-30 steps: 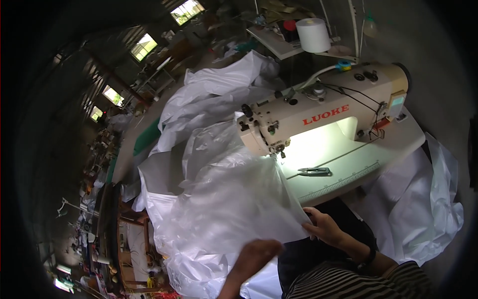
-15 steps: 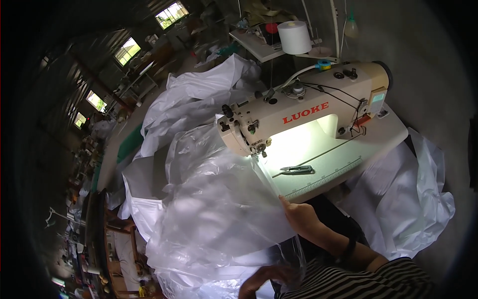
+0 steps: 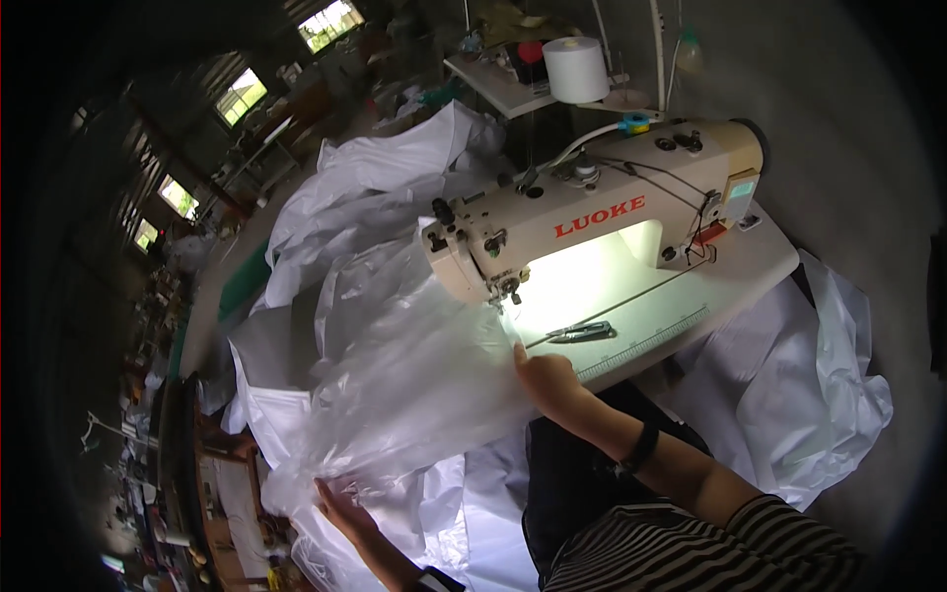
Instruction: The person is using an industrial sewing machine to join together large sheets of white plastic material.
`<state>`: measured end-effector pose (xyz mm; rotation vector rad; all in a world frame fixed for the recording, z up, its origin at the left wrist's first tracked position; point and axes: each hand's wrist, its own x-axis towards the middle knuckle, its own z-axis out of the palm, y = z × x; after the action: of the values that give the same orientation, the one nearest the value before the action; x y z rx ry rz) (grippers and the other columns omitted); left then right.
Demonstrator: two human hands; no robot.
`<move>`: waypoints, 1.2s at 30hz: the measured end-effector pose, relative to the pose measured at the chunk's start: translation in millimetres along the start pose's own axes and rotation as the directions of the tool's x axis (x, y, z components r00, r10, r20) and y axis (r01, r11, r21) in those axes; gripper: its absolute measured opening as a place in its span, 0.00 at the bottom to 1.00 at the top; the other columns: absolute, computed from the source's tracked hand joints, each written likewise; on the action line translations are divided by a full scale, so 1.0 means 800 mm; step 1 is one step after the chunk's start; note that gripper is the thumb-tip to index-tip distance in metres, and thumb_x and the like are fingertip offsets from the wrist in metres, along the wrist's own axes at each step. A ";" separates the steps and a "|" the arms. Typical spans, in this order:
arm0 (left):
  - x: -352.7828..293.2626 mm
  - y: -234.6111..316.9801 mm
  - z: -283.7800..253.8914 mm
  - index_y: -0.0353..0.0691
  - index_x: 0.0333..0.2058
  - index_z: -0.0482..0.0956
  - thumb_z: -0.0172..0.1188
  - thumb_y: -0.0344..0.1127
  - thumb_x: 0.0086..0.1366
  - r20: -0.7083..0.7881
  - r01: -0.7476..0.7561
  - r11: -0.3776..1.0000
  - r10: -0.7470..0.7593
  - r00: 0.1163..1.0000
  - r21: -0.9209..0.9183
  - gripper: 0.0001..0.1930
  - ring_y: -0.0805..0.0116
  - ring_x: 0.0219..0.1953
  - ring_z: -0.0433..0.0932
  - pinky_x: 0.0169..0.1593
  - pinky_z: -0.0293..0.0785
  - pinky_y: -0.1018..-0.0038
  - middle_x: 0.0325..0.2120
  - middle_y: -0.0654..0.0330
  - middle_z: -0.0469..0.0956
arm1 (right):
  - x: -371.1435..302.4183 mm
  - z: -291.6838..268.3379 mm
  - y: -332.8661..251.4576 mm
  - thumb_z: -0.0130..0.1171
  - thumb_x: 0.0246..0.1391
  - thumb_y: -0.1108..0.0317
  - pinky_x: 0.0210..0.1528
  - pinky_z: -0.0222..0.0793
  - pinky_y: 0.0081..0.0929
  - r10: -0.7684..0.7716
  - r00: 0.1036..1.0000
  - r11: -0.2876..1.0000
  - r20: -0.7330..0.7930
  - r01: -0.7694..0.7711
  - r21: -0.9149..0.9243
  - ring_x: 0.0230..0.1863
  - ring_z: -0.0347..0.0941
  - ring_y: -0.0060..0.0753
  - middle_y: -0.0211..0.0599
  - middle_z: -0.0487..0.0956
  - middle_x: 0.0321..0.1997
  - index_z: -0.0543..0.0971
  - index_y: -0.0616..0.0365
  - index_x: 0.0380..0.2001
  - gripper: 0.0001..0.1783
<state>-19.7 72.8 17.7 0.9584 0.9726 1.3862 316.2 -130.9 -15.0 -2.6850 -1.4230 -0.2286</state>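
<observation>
A thin, see-through plastic sheet (image 3: 414, 385) runs under the needle end of a white sewing machine (image 3: 592, 222) and spreads leftward in loose folds. Just in front of the needle, my right hand (image 3: 547, 380) is closed on the sheet's right-hand edge, its index finger pointing toward the presser foot. My left hand (image 3: 345, 510) grips the sheet lower on the left, with some fingers hidden in the film. Between the two hands the plastic is drawn fairly taut. Small thread snips (image 3: 582, 333) lie on the lit machine bed, right of my right hand.
White sheeting (image 3: 385, 183) is heaped behind and left of the machine; more white material (image 3: 789, 395) hangs at the right. A thread cone (image 3: 577, 69) stands behind the machine. A wooden frame (image 3: 227, 474) is at the lower left.
My left hand has moved left and outward from near my body, drawing the sheet out. My right hand has shifted up and left along the edge, closer to the needle.
</observation>
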 end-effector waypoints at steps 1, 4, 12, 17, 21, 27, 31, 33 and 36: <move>-0.002 0.006 -0.010 0.30 0.61 0.62 0.54 0.50 0.71 -0.071 0.006 0.992 0.003 0.997 0.124 0.31 0.53 0.59 0.69 0.57 0.71 0.56 0.61 0.48 0.65 | 0.002 -0.001 0.002 0.53 0.53 0.71 0.13 0.67 0.32 -0.018 1.000 1.000 0.007 0.019 -0.022 0.15 0.76 0.31 0.28 0.78 0.16 0.72 0.67 0.57 0.27; -0.039 0.043 -0.038 0.28 0.55 0.67 0.55 0.48 0.70 -0.039 0.026 0.851 -0.007 0.999 0.524 0.27 0.60 0.46 0.76 0.45 0.77 0.63 0.52 0.48 0.73 | -0.005 -0.010 0.018 0.56 0.55 0.68 0.21 0.72 0.35 0.013 1.000 0.970 0.004 -0.013 0.244 0.22 0.80 0.34 0.35 0.81 0.22 0.71 0.63 0.56 0.25; -0.139 0.080 0.076 0.30 0.41 0.79 0.53 0.38 0.69 0.693 -0.813 0.265 0.428 0.580 0.518 0.14 0.53 0.41 0.79 0.51 0.72 0.59 0.38 0.49 0.82 | -0.052 -0.070 0.047 0.52 0.63 0.61 0.29 0.75 0.33 0.002 0.915 0.404 0.404 -0.371 0.836 0.20 0.79 0.35 0.42 0.80 0.22 0.76 0.63 0.41 0.15; -0.044 0.020 0.081 0.43 0.62 0.68 0.56 0.42 0.66 0.772 -0.756 -0.196 0.008 0.635 0.624 0.26 0.49 0.67 0.60 0.68 0.52 0.50 0.63 0.56 0.67 | -0.064 -0.072 0.074 0.54 0.62 0.63 0.29 0.74 0.29 0.191 0.949 0.357 0.251 -0.306 0.883 0.20 0.79 0.30 0.37 0.80 0.20 0.77 0.62 0.33 0.12; -0.024 0.005 0.048 0.42 0.62 0.67 0.58 0.42 0.65 0.689 -0.701 -0.093 -0.127 0.713 0.707 0.28 0.46 0.68 0.57 0.69 0.53 0.53 0.65 0.52 0.63 | -0.073 -0.059 0.072 0.56 0.61 0.61 0.31 0.75 0.35 0.191 0.979 0.717 0.069 -0.187 0.672 0.25 0.80 0.40 0.39 0.81 0.22 0.78 0.57 0.31 0.11; -0.136 0.009 0.075 0.37 0.53 0.75 0.69 0.30 0.51 0.823 -0.811 0.297 0.120 0.555 0.504 0.28 0.46 0.58 0.71 0.61 0.68 0.57 0.55 0.48 0.74 | -0.078 -0.035 0.061 0.58 0.60 0.61 0.31 0.75 0.39 0.145 0.986 0.746 -0.084 -0.053 0.664 0.25 0.79 0.45 0.39 0.80 0.21 0.78 0.56 0.28 0.11; -0.222 -0.063 0.132 0.38 0.62 0.65 0.69 0.39 0.53 0.895 -0.866 0.226 -0.133 0.427 0.446 0.38 0.48 0.56 0.71 0.59 0.67 0.59 0.58 0.48 0.71 | -0.078 -0.033 0.059 0.58 0.60 0.59 0.32 0.74 0.41 0.121 0.992 0.706 -0.025 -0.068 0.705 0.27 0.79 0.46 0.40 0.79 0.20 0.77 0.56 0.29 0.12; -0.253 -0.094 0.147 0.34 0.57 0.68 0.59 0.32 0.56 0.726 -0.651 0.412 -0.605 0.327 0.637 0.28 0.45 0.51 0.75 0.54 0.72 0.60 0.50 0.42 0.74 | -0.077 -0.038 0.058 0.58 0.59 0.59 0.32 0.74 0.41 0.128 0.992 0.721 -0.017 -0.081 0.688 0.27 0.79 0.46 0.38 0.79 0.20 0.77 0.56 0.29 0.12; -0.272 -0.106 0.131 0.36 0.52 0.76 0.60 0.35 0.61 0.803 -0.457 0.827 -0.498 -0.327 0.327 0.20 0.51 0.53 0.77 0.60 0.69 0.64 0.49 0.46 0.78 | -0.074 -0.049 0.063 0.57 0.60 0.58 0.32 0.74 0.40 0.135 0.989 0.709 0.055 -0.135 0.693 0.26 0.80 0.45 0.38 0.80 0.21 0.78 0.56 0.29 0.13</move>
<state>114.8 -139.5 -31.3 2.0212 -0.1701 -0.4086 321.2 -213.4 12.5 -2.1206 -1.0091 0.2792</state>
